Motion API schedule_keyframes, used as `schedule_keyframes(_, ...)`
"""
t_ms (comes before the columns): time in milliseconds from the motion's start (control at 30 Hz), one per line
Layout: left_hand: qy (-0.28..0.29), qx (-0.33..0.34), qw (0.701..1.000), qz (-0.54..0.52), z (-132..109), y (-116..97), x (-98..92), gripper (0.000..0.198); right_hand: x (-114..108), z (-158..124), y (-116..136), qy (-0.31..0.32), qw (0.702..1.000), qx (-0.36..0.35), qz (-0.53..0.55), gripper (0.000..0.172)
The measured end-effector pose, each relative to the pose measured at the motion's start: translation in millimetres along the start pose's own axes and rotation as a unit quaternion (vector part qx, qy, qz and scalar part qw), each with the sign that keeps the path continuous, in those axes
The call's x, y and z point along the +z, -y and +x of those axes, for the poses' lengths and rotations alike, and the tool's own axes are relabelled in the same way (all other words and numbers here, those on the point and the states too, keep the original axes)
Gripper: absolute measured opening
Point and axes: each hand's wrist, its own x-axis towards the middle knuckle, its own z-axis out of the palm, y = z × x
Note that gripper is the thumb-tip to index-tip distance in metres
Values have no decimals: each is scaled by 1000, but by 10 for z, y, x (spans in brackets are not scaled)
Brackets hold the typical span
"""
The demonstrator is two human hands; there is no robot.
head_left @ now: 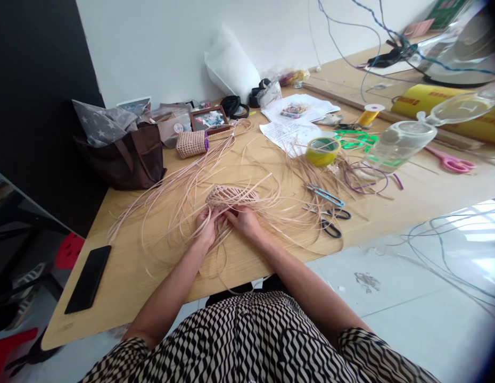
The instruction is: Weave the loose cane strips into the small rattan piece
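Note:
A small half-woven basket (225, 196) of pale pink-beige strips lies on the wooden table in front of me, with long loose strips fanning out on all sides. My left hand (207, 222) is closed around strips at its near left edge. Close beside it, my right hand (244, 219) pinches strips at the near edge, fingertips partly hidden by the weave. A bundle of long loose strips (191, 178) stretches from the back towards the left. Right of the basket lie blue-handled thread snips (326, 196) and black-handled scissors (331, 227).
A finished woven piece (191, 144) sits near a brown bag (130, 159). A black phone (88, 279) lies at the left edge. Towards the right are yellow tape (322, 158), a clear bottle (403, 141), pink scissors (451, 162) and papers (287, 139).

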Motion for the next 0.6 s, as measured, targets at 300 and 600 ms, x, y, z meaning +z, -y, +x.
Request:
schedule_keyframes(300,7,14,1000,4,-66,-14,58,32,-24,-10,41,-1,1000,27,-10,26)
schedule_keyframes(600,20,8,999,32,-52,-16,39,35,3,-9,15,11,996,-2,-89,27)
